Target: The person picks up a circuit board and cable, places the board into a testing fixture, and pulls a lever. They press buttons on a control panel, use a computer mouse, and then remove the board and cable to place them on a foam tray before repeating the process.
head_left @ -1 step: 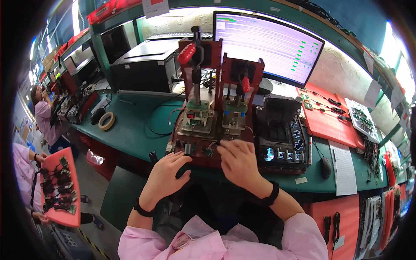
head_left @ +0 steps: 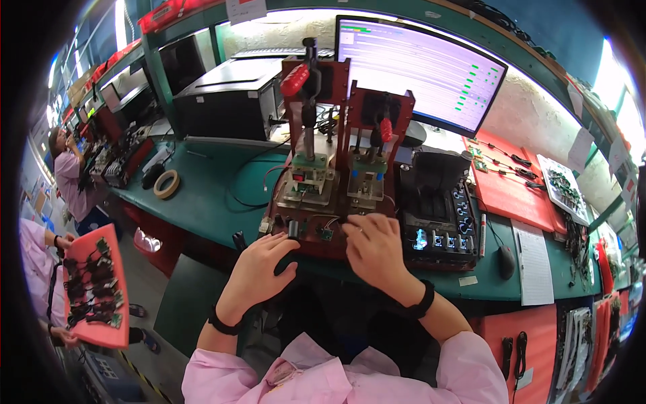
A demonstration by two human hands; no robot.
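My left hand lies at the left front of a dark red test fixture base, fingers stretched and thumb apart. Its fingertips are beside a small grey metal cylinder. Over the right front of that base is my right hand, its fingers loosely bent and slightly apart. Near those fingertips are a small green circuit board with thin wires and a dark piece partly covered by the fingers. Behind stand two clamps with red handles, above clear fixture plates.
A black device with lit small displays stands right of the fixture, then a mouse and a paper sheet. Behind is a monitor. A tape roll lies left. Nearby, another person holds a pink foam tray of boards.
The whole view has shifted slightly. My right hand's fingers have moved a little; my left hand stays in nearly the same place. The other person's foam tray has tilted slightly.
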